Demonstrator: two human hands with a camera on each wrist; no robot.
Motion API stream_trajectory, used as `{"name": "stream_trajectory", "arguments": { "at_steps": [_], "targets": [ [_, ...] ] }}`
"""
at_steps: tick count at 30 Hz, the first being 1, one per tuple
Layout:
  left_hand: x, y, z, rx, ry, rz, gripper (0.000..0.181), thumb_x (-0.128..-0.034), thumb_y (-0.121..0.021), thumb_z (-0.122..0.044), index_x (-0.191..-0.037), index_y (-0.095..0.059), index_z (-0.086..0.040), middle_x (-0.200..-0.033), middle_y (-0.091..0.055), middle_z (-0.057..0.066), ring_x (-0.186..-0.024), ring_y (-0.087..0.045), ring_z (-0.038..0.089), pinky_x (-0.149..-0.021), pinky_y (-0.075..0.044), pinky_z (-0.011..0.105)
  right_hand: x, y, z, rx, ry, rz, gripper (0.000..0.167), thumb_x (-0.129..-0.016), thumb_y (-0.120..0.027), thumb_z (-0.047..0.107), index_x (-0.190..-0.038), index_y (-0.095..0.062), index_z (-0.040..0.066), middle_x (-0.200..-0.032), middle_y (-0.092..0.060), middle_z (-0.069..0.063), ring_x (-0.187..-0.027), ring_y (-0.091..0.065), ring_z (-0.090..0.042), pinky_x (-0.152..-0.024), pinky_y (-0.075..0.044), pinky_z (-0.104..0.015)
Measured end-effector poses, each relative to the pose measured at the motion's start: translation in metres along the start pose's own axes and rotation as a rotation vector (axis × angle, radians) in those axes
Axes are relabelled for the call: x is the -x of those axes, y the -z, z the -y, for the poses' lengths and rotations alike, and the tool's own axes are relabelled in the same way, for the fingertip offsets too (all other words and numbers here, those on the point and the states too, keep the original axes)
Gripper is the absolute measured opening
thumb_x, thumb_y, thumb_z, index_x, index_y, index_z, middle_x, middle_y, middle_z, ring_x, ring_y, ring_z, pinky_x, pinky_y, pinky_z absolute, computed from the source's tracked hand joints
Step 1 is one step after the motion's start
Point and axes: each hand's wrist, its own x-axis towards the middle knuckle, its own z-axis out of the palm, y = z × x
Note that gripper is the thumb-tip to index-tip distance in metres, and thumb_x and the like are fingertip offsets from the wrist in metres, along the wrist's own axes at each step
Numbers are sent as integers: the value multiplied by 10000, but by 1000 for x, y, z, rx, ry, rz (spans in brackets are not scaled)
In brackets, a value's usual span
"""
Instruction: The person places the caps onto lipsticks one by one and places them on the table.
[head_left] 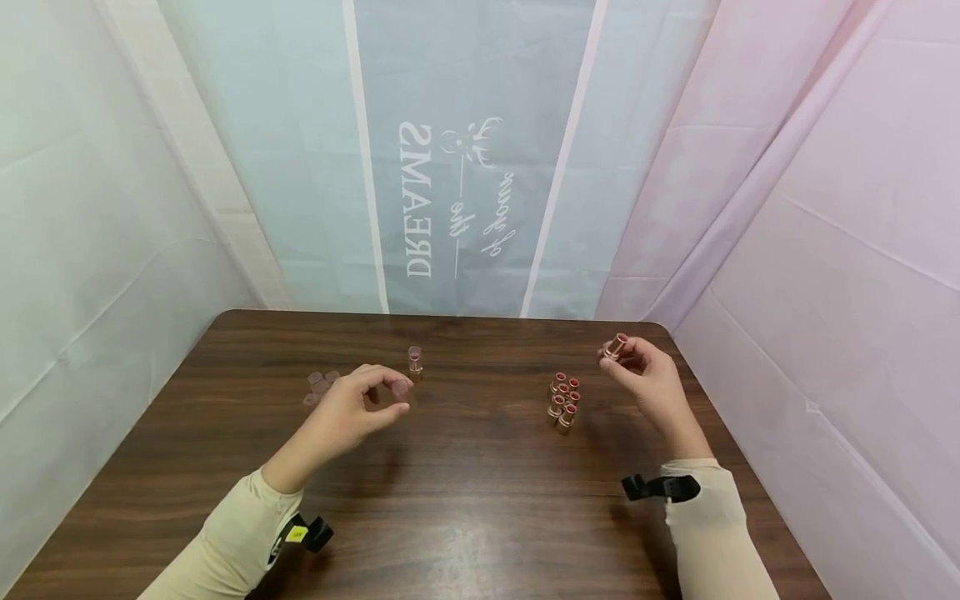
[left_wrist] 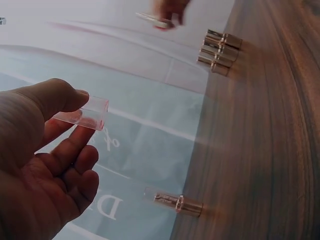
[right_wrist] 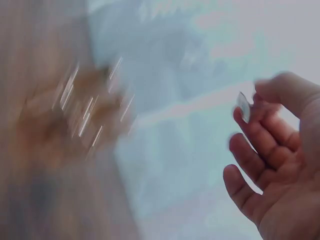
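My left hand (head_left: 348, 412) pinches a clear pinkish cap (left_wrist: 95, 113) between thumb and fingers, above the table. In the head view my right hand (head_left: 654, 385) holds a rose-gold tube (head_left: 617, 346) with a red inside, tilted, over the table's right side; the right wrist view is blurred. Just left of that hand stands a group of similar tubes (head_left: 564, 402), uncapped. Beyond my left hand, one tube with a clear cap on it (head_left: 416, 362) stands upright. Several clear caps (head_left: 318, 382) stand at the left, partly hidden behind my left hand.
The brown wooden table (head_left: 465, 467) extends to a hanging blue and white cloth (head_left: 480, 167) with mirrored lettering. Pale curtains (head_left: 847, 292) flank both sides. Black straps (head_left: 663, 488) sit on both wrists.
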Motion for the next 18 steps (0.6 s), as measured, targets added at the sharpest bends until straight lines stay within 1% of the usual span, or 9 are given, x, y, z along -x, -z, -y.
{"name": "stream_trajectory", "arguments": {
  "at_steps": [2, 5, 7, 9, 11, 14, 16, 18],
  "targets": [
    [0, -1, 0, -8, 3, 5, 215, -874, -834, -155, -1060, -735, -199, -990, -662, -79, -843, -581, 227, -724, -473, 282, 3, -8, 26, -86, 51, -32, 235, -961, -744, 157, -1095, -663, -18, -1092, -717, 10, -923, -654, -75, -788, -530, -172],
    [1, -4, 0, -15, 13, 14, 217, -874, -833, -148, -1064, -740, -194, -990, -668, -91, -844, -577, 202, -736, -473, 287, 9, -26, 62, -195, 103, -51, 202, -945, -740, 65, -1075, -654, -63, -1103, -726, 18, -957, -659, -88, -818, -536, -174],
    [1, -6, 0, -12, 18, 14, 223, -871, -836, -143, -1064, -736, -193, -984, -670, -99, -853, -577, 171, -743, -472, 287, 14, -40, 79, -242, 125, -44, 172, -933, -737, 19, -1048, -651, -75, -1091, -732, 17, -963, -666, -96, -820, -543, -184],
    [2, -8, -1, -8, 25, 17, 226, -869, -840, -154, -1058, -726, -203, -977, -669, -108, -864, -584, 145, -749, -472, 285, 19, -55, 91, -272, 134, -29, 153, -917, -743, -7, -1021, -652, -72, -1076, -731, 13, -966, -668, -85, -795, -550, -190],
    [2, -10, -1, -9, 29, 20, 229, -867, -845, -174, -1048, -716, -225, -975, -670, -117, -878, -584, 109, -751, -474, 282, 23, -71, 97, -280, 151, -9, 142, -902, -757, -15, -1002, -662, -49, -1053, -726, -3, -955, -664, -79, -758, -552, -198],
    [3, -13, -2, -10, 30, 28, 226, -866, -849, -208, -1037, -709, -252, -983, -667, -122, -877, -584, 114, -739, -472, 279, 29, -96, 96, -249, 180, 22, 153, -869, -802, 23, -987, -703, 25, -1026, -706, -19, -951, -647, -86, -761, -543, -224],
    [3, -16, -3, -7, 25, 35, 227, -864, -851, -210, -1040, -716, -257, -988, -668, -123, -876, -585, 127, -739, -472, 280, 32, -112, 92, -208, 202, 52, 169, -850, -828, 68, -989, -734, 89, -1015, -698, -23, -956, -638, -121, -790, -550, -273],
    [3, -18, -4, -1, 18, 43, 230, -866, -850, -215, -1050, -720, -256, -992, -666, -125, -880, -593, 155, -743, -475, 281, 36, -127, 87, -168, 206, 88, 188, -833, -850, 116, -992, -752, 138, -1012, -690, -11, -974, -643, -158, -831, -565, -330]
  ]
}}
